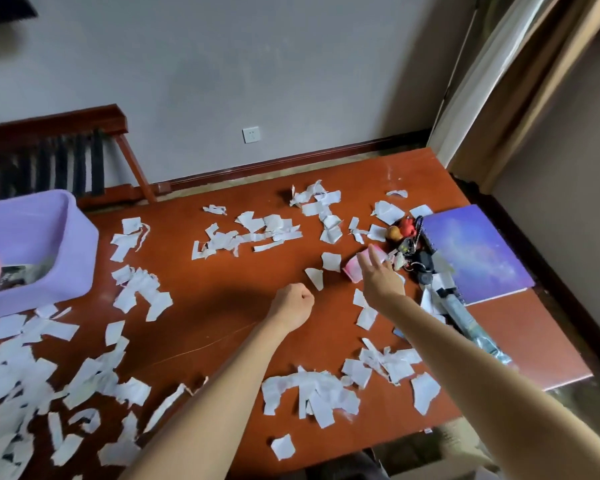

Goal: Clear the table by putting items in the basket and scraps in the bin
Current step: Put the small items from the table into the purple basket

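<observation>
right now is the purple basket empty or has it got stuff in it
Not empty. The purple basket at the table's left edge already holds some dark items at its bottom; what they are is too blurred to tell.

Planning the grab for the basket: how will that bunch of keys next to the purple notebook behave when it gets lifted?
The bunch of keys will probably dangle and swing, since several loose pieces hang off one ring. The small round charms will likely trail along with it. It lies partly against the purple notebook, so dragging could nudge that cover.
</observation>
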{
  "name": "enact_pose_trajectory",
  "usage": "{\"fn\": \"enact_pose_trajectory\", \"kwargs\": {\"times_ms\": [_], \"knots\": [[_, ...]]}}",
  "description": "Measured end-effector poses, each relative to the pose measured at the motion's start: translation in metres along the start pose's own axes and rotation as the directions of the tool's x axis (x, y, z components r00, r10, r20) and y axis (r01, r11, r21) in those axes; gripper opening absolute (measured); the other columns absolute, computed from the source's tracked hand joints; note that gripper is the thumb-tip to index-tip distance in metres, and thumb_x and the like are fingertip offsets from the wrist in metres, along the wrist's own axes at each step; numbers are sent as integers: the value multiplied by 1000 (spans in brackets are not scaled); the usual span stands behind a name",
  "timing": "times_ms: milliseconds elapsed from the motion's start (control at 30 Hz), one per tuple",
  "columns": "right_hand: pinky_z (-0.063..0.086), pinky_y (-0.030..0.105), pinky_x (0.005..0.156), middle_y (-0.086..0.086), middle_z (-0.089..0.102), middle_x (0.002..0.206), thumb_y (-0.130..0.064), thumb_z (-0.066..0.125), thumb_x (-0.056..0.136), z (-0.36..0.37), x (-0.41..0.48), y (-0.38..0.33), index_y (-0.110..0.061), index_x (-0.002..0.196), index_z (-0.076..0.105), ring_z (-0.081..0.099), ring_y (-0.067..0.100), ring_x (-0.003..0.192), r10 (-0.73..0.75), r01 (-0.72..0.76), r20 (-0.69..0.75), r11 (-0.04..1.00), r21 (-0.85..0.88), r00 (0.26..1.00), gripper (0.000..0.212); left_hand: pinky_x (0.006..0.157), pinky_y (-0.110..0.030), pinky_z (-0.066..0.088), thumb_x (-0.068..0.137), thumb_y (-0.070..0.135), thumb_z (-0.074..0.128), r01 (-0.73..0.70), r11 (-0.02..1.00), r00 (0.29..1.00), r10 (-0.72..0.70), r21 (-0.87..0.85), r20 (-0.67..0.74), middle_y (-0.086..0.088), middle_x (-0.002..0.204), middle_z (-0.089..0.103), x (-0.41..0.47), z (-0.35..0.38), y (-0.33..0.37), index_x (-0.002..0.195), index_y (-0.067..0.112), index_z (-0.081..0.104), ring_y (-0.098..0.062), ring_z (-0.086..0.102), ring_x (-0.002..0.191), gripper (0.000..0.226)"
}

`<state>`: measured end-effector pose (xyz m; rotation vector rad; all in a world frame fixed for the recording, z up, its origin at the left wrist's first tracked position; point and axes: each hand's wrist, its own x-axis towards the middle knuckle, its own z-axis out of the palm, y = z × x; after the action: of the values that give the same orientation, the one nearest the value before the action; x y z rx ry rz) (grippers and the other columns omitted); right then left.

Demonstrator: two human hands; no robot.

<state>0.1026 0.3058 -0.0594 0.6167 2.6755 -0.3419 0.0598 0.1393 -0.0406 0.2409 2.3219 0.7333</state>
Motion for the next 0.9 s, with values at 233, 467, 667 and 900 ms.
{"fn": "enact_pose_trajectory", "kwargs": {"times_ms": [233,467,667,900], "knots": [[46,38,94,12,25,147,1,55,85,3,39,6,-14,142,27,48,32,121,-59,75,75,971,-229,995,65,82,-35,55,100,23,34,50,998,999,-51,-49,-5,-14,106,66,26,12,13,110,4,60,-26,65,94,33],[48,36,83,15,51,121,-20,57,89,0,42,-3,-9,133,31,56,31,106,-120,108,-70,982,-153,990,52,79,-25,54,97,27,44,87,944,996,-93,-318,-2,-8,112,64,29,7,6,120,11,56,-19,64,98,31],[50,34,71,16,59,111,-25,61,87,7,6,-40,-7,123,43,62,35,92,-204,238,-165,945,224,965,45,80,-25,55,91,39,55,15,796,994,-80,-605,-81,3,102,63,23,10,1,112,18,60,-12,62,92,30],[51,34,75,11,61,112,-38,63,85,28,-38,-27,-9,123,48,63,29,97,-36,129,-200,871,475,979,50,69,-21,51,91,24,58,26,780,966,-181,-625,-185,-11,103,65,15,13,-1,108,4,61,-17,61,86,26]]}}
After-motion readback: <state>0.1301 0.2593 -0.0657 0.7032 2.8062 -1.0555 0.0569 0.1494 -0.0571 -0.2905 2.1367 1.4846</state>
